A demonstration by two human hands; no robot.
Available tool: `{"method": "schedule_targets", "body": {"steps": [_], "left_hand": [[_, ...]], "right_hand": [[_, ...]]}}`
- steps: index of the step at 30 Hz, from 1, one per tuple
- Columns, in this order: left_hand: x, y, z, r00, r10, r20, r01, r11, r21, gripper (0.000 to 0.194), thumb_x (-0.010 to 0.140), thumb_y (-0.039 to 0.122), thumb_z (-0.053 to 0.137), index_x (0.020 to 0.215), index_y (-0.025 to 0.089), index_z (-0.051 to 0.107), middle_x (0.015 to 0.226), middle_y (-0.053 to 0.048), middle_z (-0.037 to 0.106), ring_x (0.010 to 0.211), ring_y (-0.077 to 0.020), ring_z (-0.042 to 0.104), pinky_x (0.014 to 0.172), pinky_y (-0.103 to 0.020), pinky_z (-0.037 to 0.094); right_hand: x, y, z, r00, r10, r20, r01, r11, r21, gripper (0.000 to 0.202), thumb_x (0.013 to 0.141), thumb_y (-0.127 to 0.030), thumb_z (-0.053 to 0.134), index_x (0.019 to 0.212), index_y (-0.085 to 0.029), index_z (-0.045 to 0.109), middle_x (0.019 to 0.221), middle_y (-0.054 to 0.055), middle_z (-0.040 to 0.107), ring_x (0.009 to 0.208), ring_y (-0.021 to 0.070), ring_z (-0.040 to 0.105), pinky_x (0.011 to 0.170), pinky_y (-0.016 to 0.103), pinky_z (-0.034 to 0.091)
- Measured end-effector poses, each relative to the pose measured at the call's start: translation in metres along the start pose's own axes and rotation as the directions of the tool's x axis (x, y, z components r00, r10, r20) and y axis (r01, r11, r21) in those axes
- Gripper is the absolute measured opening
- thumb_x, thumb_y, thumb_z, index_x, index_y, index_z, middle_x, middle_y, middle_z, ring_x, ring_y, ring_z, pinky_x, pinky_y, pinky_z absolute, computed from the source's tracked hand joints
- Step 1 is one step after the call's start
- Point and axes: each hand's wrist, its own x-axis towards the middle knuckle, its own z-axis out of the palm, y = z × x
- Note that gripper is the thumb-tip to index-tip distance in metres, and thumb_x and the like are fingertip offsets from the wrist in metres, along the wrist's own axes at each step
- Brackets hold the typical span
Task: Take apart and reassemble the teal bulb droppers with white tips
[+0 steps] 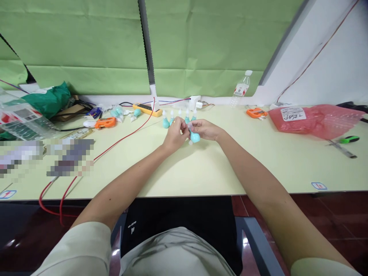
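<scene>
A teal bulb syringe (195, 137) with a translucent piece at its upper end is held over the table. My right hand (206, 129) is closed around its upper part, fingers pointing left. Beside it, my left hand (176, 135) is pinched right by the syringe's upper end; what sits between those fingertips is hidden. Just behind my hands stand several more teal bulb syringes with white pointed tips, such as the leftmost one (165, 122), upright in a row and partly covered by my fingers.
A yellow multimeter (147, 110) and orange-handled tool (105, 122) lie left. A red cable (123, 138) crosses the tabletop. Toward the right are a plastic bottle (241, 89), another orange tool (257, 112), a pink bubble-wrap bag (301, 120) and a green-handled screwdriver (349, 139).
</scene>
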Motion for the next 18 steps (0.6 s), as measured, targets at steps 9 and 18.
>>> {"method": "schedule_targets", "body": {"steps": [9, 18], "left_hand": [[-0.0003, -0.0003, 0.0028, 0.999, -0.042, -0.003, 0.041, 0.989, -0.141, 0.029, 0.079, 0.003, 0.058, 0.083, 0.023, 0.037, 0.08, 0.003, 0.047, 0.066, -0.0098, 0.051, 0.058, -0.023, 0.044], [0.0022, 0.0061, 0.0005, 0.995, -0.088, 0.051, 0.1, 0.947, -0.306, 0.029, 0.079, 0.006, 0.062, 0.085, 0.022, 0.038, 0.084, 0.003, 0.046, 0.069, -0.008, 0.053, 0.06, -0.021, 0.048]], "right_hand": [[0.0006, -0.0016, 0.0028, 1.0, 0.005, -0.005, -0.005, 1.0, -0.005, 0.042, 0.074, -0.033, 0.09, 0.105, -0.012, 0.071, 0.089, 0.008, 0.074, 0.08, 0.0223, 0.072, 0.07, 0.036, 0.064], [-0.0003, -0.0024, -0.0031, 1.0, 0.012, 0.023, -0.011, 0.999, -0.032, 0.037, 0.077, -0.032, 0.088, 0.103, -0.012, 0.073, 0.087, 0.007, 0.073, 0.077, 0.0203, 0.072, 0.072, 0.033, 0.061]]}}
